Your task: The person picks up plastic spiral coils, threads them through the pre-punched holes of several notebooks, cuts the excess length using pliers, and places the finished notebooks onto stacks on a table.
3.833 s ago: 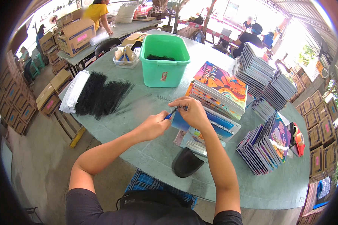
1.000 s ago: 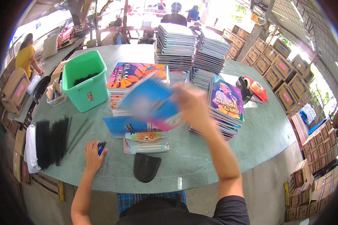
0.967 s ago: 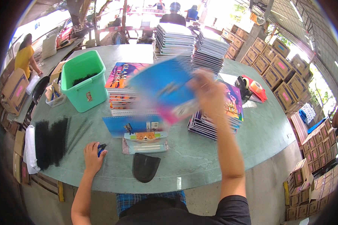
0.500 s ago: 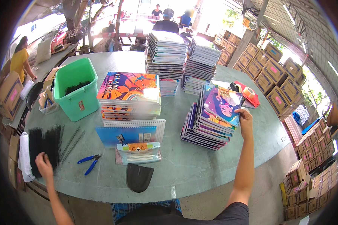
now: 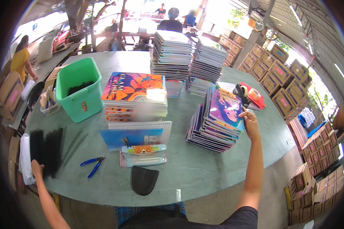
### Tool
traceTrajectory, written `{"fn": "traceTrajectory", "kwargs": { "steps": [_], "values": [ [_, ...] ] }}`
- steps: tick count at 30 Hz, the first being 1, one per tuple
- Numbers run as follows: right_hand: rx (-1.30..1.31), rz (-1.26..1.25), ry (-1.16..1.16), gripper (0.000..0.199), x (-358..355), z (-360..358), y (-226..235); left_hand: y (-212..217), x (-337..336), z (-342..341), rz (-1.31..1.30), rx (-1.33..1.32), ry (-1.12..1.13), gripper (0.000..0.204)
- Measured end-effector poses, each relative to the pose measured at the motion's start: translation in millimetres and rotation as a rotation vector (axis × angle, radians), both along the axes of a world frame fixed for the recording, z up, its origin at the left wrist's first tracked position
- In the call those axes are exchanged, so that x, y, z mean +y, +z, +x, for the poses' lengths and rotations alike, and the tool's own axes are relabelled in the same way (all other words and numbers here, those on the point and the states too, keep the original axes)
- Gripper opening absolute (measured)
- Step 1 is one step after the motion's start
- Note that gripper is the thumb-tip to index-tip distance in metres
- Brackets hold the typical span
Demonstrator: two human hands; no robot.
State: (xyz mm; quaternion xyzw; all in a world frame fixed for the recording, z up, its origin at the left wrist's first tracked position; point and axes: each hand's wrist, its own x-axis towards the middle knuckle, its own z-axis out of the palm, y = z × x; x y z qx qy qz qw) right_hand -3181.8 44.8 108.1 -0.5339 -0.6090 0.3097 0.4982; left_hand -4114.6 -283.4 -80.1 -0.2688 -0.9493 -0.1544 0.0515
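Head view shows a purple illustrated notebook (image 5: 224,108).

A single wide fisheye view looks from the wearer's head, set above the near edge of the surface (image 5: 214,171), facing forward and tilted down. It sits close enough for the surface to fill the middle, with the wearer's lap (image 5: 122,214) just below that near edge. Past the surface's far edge it takes in a bright open background; right of the surface, stacked cartons (image 5: 283,95) lean with the lens's curve.
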Motion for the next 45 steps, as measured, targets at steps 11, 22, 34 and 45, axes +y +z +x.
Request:
{"fn": "traceTrajectory", "kwargs": {
  "steps": [11, 22, 34, 45],
  "values": [
    [0.049, -0.016, 0.065, 0.027, 11, -17, 2, 36, -2, 12, -0.226, 0.163, 0.122, 0.014],
    [-0.419, 0.623, 0.317, 0.020, -58, -220, 76, 150, 10, 101, 0.669, 0.559, -0.269, 0.021],
    [-0.578, 0.519, 0.642, 0.018, -82, -429, 0, 237, 92, 292, 0.723, -0.344, -0.632, 0.023],
    [-0.925, 0.240, 0.755, 0.039, -85, -430, -6, 124, 146, 351, -0.156, -0.174, -0.980, 0.082]
  ]
}}
